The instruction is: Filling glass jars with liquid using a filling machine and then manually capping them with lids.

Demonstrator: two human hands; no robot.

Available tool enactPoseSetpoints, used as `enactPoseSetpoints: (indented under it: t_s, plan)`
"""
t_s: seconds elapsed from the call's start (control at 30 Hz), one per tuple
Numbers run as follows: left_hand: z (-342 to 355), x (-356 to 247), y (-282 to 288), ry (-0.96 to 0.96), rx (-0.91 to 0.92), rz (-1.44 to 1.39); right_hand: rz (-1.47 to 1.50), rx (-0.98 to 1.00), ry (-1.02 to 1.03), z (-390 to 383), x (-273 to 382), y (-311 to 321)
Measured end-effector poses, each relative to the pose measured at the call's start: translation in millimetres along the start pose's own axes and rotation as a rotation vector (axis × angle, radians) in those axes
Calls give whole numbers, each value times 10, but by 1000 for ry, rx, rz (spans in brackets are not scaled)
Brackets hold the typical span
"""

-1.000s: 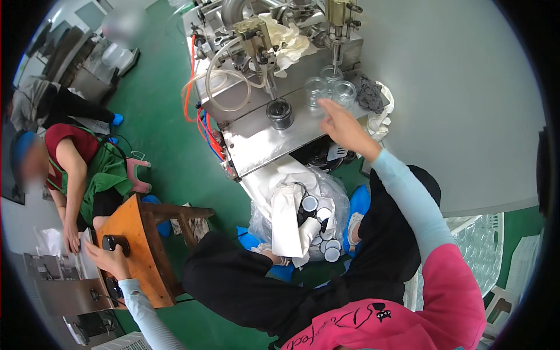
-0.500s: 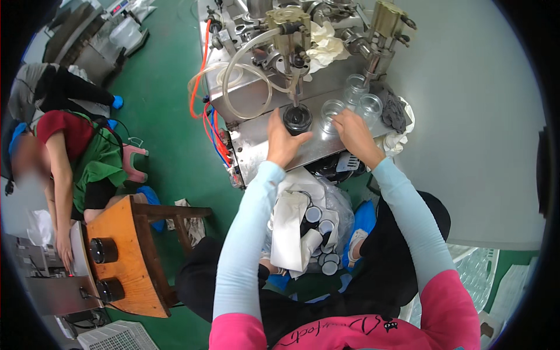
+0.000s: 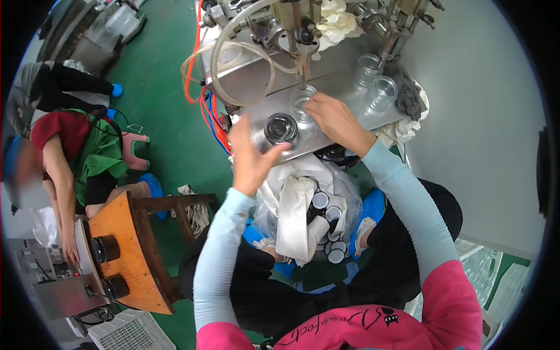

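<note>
Pink shirt (image 3: 344, 329) and black trousers (image 3: 233, 291) nearest, person seated; all places below relative to the dark-filled jar (image 3: 281, 129). Near side of it, low between the legs: clear plastic bag (image 3: 352, 201) with white sheeting (image 3: 293, 219) and loose white-faced lids (image 3: 336, 255). Near side and well left: wooden stool (image 3: 125, 219) bearing two black jars (image 3: 105, 249). Left hand (image 3: 251, 154) just left of the dark-filled jar, fingers spread, thumb toward its near edge; contact unclear. Dark-filled jar itself upright on the steel machine bed (image 3: 338, 81), glossy dark contents at its open mouth. Right hand (image 3: 335, 119) just right and slightly beyond it, fingers closed on the rim of a clear round jar (image 3: 300, 102). That jar stands just beyond and right of the dark-filled one, at the lower end of a metal nozzle (image 3: 304, 74). Farther right and beyond: two more clear jars (image 3: 383, 93), close together, grey rag (image 3: 407, 90) beside them. Well left, past the floor: co-worker in red top and green apron (image 3: 96, 154), bent forward.
</note>
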State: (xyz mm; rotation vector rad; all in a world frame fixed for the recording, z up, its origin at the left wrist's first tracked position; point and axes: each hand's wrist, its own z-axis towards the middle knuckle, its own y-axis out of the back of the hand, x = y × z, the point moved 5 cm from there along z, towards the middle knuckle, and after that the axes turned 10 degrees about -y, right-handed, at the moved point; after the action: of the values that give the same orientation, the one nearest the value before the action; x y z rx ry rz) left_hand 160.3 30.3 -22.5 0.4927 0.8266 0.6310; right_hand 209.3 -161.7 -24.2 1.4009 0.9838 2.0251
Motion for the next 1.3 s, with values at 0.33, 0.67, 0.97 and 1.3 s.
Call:
enactPoseSetpoints:
  t_s: [0.33,0.67,0.97,1.3]
  plan:
    - [-619,1281,528,884,203,-437,721,388,-505,-683,-217,-116]
    - [-700,1463,153,913,437,-868,52,415,-508,-2180,-1097,-2256]
    - [45,843,954,612,191,-343,-228,444,-573,-2139,-1026,-2250]
    - [45,125,-319,312,118,-573,-44,369,-729,-2048,-974,-1982]
